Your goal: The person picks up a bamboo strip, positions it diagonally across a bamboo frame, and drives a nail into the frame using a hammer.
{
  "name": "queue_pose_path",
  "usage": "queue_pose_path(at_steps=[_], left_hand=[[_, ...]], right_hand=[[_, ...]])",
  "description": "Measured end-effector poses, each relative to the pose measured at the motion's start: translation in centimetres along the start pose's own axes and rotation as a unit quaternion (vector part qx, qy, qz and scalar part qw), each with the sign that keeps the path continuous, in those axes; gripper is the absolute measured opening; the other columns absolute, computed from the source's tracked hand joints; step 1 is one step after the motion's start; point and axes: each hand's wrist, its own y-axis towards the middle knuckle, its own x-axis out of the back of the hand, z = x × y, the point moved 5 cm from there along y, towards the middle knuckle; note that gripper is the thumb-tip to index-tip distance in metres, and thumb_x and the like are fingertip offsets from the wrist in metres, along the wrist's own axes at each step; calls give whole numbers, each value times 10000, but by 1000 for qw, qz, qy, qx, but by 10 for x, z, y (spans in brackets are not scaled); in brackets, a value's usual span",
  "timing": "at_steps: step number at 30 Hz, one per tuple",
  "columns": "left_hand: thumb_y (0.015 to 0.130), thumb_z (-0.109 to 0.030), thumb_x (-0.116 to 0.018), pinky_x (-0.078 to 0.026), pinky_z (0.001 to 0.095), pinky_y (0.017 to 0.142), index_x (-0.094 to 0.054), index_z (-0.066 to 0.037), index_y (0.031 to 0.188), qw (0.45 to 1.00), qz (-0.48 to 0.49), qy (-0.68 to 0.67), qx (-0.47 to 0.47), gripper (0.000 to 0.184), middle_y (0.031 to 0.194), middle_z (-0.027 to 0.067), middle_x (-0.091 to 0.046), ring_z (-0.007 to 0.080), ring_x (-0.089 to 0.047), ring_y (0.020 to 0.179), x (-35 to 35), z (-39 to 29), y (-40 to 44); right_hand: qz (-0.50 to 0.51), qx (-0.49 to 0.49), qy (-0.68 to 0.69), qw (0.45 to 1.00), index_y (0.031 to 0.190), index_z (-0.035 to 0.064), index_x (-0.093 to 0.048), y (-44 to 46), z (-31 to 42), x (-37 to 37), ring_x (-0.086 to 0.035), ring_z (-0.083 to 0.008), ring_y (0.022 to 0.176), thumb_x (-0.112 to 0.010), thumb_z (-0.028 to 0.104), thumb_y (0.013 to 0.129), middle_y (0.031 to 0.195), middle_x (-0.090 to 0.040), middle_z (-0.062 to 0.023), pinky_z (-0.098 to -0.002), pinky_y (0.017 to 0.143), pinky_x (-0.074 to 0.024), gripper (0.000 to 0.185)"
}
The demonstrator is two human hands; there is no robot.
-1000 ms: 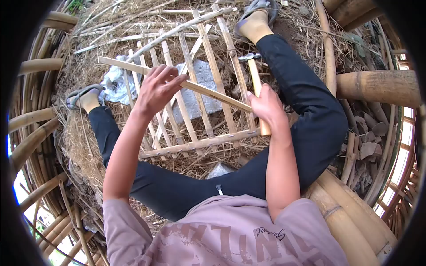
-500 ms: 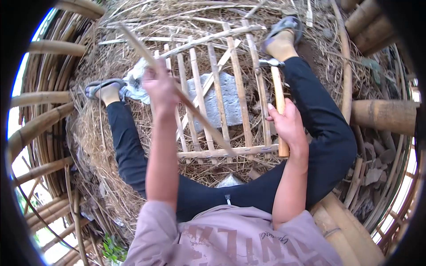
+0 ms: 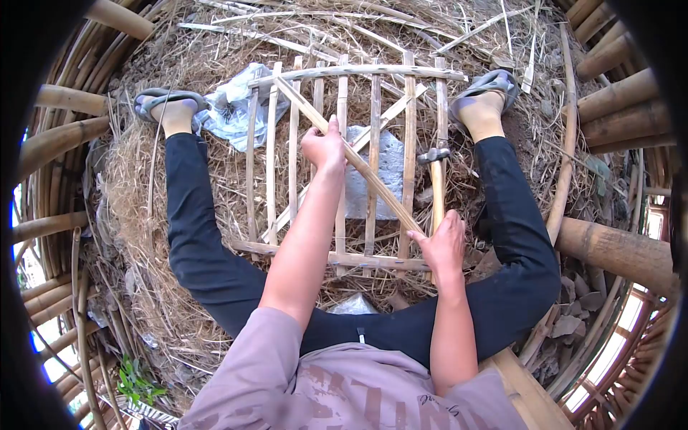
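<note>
My left hand is closed around a flat bamboo strip, which lies slantwise over a frame of bamboo slats. The strip's upper end rests near the frame's curved top rail. At its lower end the thumb of my right hand touches it. That same hand is closed on the wooden handle of a hammer, head pointing away from me. Another diagonal strip runs across the frame beneath the slats. Under the frame is a grey stone slab, partly hidden.
My legs stretch out on both sides of the frame. A crumpled clear plastic bag lies by my left foot. Straw and loose bamboo strips cover the ground. Bamboo poles stand at both sides, with broken stones at the right.
The bamboo strip, raised and blurred before, is now down across the frame. My left hand moved right and lower with it. My right hand brought the hammer slightly lower, meeting the strip's end.
</note>
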Motion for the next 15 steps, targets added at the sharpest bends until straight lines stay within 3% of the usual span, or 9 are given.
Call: queue_pose_path(at_steps=[1, 2, 6, 9, 10, 13, 15], left_hand=[[922, -197, -769, -571, 391, 533, -688, 80, 922, 999, -1, 33, -22, 289, 733, 144, -699, 221, -704, 667, 3, -4, 2], [907, -279, -778, -575, 412, 652, -725, 58, 852, 993, -5, 94, -71, 346, 746, 163, -732, 245, -726, 693, 4, 7, 16], [940, -453, -686, -568, 435, 778, -736, 49, 821, 965, 30, 237, -112, 518, 767, 193, -739, 323, -740, 730, 12, -8, 19], [942, -455, -669, -565, 445, 813, -744, 50, 834, 971, 108, 214, 1, 522, 765, 198, -740, 352, -741, 758, 21, -34, 13], [933, -423, -678, -569, 460, 820, -750, 52, 847, 942, 124, 303, -67, 488, 749, 190, -738, 377, -740, 766, 26, -44, 17], [925, -394, -683, -569, 479, 821, -758, 52, 862, 919, 128, 359, -96, 456, 800, 206, -746, 386, -741, 803, 39, -59, 22], [904, -409, -700, -560, 483, 826, -751, 28, 890, 900, 51, 390, -187, 440, 855, 198, -749, 370, -733, 850, 44, -62, 29]], right_hand=[[14, -9, -8, 1000, 1084, -38, -529, 0, 1, -1, -604, -412, 1068, -880, 377, 763, 1023, -662, -233, -490, 954, -487, 632], [26, -18, -15, 999, 1073, -40, -530, 0, 2, -1, -613, -417, 1052, -868, 365, 779, 1011, -666, -234, -496, 942, -492, 604], [53, -57, 37, 996, 1028, -45, -542, 1, 7, -6, -642, -444, 975, -800, 300, 858, 962, -673, -256, -516, 886, -512, 463], [24, -25, 27, 999, 1009, -43, -550, 1, 5, -9, -663, -470, 915, -747, 261, 903, 937, -677, -283, -533, 832, -528, 377], [34, -29, 27, 999, 1011, -40, -552, 1, 4, -11, -667, -470, 915, -741, 259, 908, 938, -681, -284, -535, 825, -530, 368], [54, -37, 27, 998, 1020, -33, -557, 2, 9, -8, -680, -472, 909, -723, 258, 921, 936, -693, -287, -542, 809, -537, 350], [54, -37, 21, 998, 1027, -34, -559, 2, 11, -10, -685, -478, 902, -714, 261, 928, 929, -698, -289, -548, 803, -539, 347]])
